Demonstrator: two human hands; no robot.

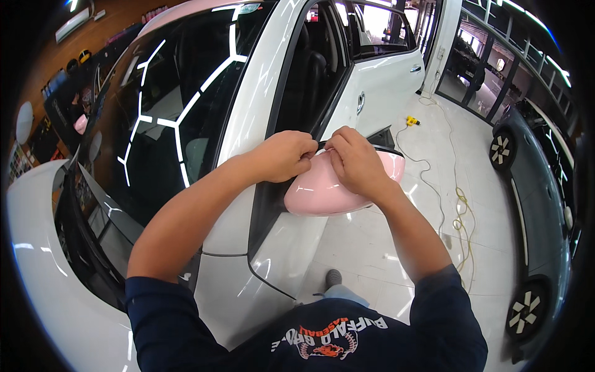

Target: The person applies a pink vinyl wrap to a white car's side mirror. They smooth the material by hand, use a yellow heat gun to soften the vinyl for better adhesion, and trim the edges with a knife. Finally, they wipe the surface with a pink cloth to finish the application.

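A glossy pink side mirror cover sticks out from the door of a white car. Along its upper edge, on the side toward the cabin, my left hand has its fingers bent and pressed together. Close beside it, my right hand arches over the cover, thumb and fingers pinched at the same edge. A small pale strip shows between the two hands. What the fingertips grip, if anything, is too small and hidden to tell.
The white car's windshield and hood lie at left; its rear door is beyond. A yellow power tool and a yellow cord lie on the tiled floor. A dark grey car stands at right.
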